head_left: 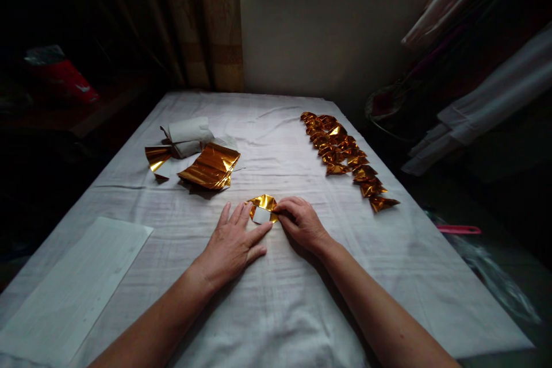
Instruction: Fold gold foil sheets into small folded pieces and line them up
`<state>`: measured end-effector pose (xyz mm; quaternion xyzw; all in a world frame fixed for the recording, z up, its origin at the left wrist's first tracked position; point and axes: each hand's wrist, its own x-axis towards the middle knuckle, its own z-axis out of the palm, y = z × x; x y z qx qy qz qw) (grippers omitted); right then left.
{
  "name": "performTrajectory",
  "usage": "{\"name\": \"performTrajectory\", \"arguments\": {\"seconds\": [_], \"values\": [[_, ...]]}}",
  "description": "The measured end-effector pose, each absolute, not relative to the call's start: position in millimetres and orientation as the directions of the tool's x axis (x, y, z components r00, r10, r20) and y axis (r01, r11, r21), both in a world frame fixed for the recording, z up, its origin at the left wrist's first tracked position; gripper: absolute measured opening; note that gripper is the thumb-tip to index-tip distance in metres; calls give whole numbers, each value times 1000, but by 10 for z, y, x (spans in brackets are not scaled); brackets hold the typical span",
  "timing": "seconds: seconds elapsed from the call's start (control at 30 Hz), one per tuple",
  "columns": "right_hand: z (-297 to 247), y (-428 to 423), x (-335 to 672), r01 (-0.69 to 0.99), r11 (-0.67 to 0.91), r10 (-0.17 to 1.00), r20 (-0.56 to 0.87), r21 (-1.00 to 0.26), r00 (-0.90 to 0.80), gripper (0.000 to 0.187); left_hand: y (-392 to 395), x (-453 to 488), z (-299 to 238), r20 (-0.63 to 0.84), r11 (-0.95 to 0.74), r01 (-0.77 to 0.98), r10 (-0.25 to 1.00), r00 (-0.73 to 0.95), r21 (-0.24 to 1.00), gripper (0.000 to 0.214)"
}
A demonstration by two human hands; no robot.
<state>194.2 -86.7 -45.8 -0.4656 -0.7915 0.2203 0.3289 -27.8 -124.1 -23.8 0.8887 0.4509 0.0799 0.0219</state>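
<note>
A small sheet of gold foil paper, partly folded with a pale square showing in its middle, lies on the white cloth in front of me. My left hand rests flat with fingers spread, its fingertips touching the paper's left and near edges. At the paper's right side, my right hand pinches the edge between thumb and curled fingers. Beyond my left hand lies a stack of gold foil sheets. Farther right, several folded gold foil pieces sit in two slanting rows.
A roll of pale paper and a curled foil sheet lie at the back left. A white paper sheet is at the near left of the cloth-covered table. Clothes hang on the right; a curtain hangs behind.
</note>
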Motion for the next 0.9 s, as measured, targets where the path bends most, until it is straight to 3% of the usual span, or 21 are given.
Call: {"name": "performTrajectory", "arguments": {"seconds": [0.6, 0.9], "values": [[-453, -949, 1890, 654, 494, 867, 382, -574, -319, 13, -1256, -292, -310, 193, -575, 814, 810, 553, 82, 54], [-428, -978, 1875, 683, 581, 805, 434, -443, -403, 12, -1117, -416, -363, 316, -552, 803, 821, 475, 225, 34]]}}
